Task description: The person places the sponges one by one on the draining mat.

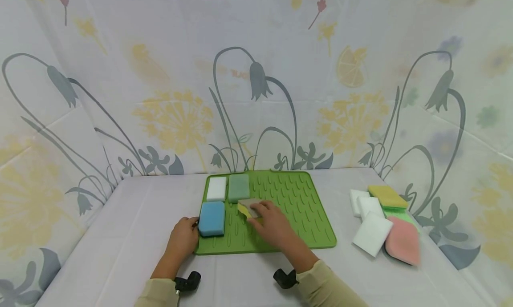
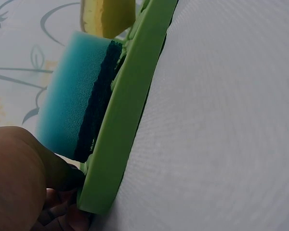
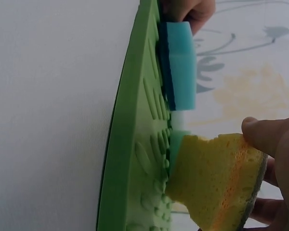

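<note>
My right hand [image 1: 272, 224] pinches a yellow sponge [image 3: 216, 180] with a grey scouring side between thumb and fingers. The sponge is tilted over the green ridged mat [image 1: 296, 209], its lower edge close to the ridges; contact cannot be told. My left hand [image 1: 184, 238] grips the mat's left edge, thumb above and curled fingers at the side. Beside that thumb, a blue sponge [image 1: 212, 219] with a dark scouring side lies on the mat. Behind it lie a white sponge [image 1: 217, 189] and a green sponge [image 1: 238, 188], side by side.
On the table's right side lies a loose pile: several white sponges [image 1: 372, 234], a yellow sponge [image 1: 387, 196] with a green underside, a light green piece [image 1: 402, 219] and a pink sponge [image 1: 403, 241]. A flowered cloth [image 1: 256, 133] hangs behind the white table [image 1: 236, 280].
</note>
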`<state>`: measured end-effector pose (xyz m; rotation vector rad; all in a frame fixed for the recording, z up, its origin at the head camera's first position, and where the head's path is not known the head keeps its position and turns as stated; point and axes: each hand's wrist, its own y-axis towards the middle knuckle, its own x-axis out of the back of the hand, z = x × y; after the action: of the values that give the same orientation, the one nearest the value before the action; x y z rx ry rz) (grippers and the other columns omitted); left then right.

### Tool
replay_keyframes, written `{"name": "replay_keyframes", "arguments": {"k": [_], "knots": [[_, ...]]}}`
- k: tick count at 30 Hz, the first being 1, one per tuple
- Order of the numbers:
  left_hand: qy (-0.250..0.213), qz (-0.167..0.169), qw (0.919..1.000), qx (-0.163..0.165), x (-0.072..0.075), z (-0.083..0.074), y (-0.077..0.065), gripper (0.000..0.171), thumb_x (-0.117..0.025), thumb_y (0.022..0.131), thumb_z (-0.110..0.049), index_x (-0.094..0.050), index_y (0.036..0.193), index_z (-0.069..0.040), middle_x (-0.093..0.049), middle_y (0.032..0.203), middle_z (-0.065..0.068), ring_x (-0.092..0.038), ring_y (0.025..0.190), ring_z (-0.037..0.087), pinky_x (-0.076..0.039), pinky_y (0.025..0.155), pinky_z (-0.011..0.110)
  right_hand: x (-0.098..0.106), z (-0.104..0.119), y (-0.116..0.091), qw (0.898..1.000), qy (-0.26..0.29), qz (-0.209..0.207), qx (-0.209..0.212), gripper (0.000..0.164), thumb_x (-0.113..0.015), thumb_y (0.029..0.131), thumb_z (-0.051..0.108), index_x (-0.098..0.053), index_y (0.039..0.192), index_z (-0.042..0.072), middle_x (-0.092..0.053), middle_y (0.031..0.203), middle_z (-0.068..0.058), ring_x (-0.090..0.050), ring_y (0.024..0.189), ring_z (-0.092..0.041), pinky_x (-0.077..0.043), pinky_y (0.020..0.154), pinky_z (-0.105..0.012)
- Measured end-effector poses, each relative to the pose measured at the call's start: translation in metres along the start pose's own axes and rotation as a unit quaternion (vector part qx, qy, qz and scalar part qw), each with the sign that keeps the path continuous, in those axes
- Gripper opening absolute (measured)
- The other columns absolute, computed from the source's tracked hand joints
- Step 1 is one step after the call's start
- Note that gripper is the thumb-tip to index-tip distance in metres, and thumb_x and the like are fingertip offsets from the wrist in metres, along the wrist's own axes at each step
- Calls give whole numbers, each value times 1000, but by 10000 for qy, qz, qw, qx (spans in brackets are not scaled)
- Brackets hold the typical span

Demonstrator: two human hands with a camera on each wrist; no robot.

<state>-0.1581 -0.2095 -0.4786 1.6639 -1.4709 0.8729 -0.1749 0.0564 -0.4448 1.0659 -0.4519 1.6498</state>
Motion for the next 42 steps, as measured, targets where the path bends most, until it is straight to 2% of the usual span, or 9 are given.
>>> {"name": "replay_keyframes", "arguments": {"k": [10,17,25,36,42], "knots": [[-29,-14,10000,20,0,1,0,34,-50,95,-5,-60,124,9,-62,103,21,-62,95,32,-53,80,47,-4,13,2,9999,-4,152,-3,46,-57,96,39,-55,135,14,-50,138,-15,-53,122,-36,-49,95,-52],[-12,17,10000,29,1,0,1,34,-49,95,-5,-59,124,10,-62,105,21,-62,97,33,-52,82,48,-9,20,2,9993,-305,213,106,47,-60,95,39,-56,134,14,-50,138,-17,-51,125,-37,-47,98,-52],[-25,2,10000,15,1,-1,0,34,-50,94,-4,-60,124,10,-62,104,21,-62,96,33,-52,82,48,-18,30,4,9979,-548,340,-57,48,-61,93,40,-56,134,15,-48,140,-16,-48,126,-40,-48,98,-52],[-4,-14,10000,14,0,0,1,34,-50,95,-5,-60,123,9,-63,105,21,-62,97,34,-52,82,48,-31,37,6,9953,-961,137,-14,47,-67,89,43,-63,126,15,-54,133,-13,-54,118,-36,-51,92,-47],[-29,-2,10000,28,-1,1,1,34,-50,95,-5,-60,124,9,-62,104,21,-62,97,33,-52,82,48,-38,38,7,9951,-984,66,-64,46,-70,87,43,-65,124,16,-55,128,-12,-56,113,-32,-53,86,-44]]}}
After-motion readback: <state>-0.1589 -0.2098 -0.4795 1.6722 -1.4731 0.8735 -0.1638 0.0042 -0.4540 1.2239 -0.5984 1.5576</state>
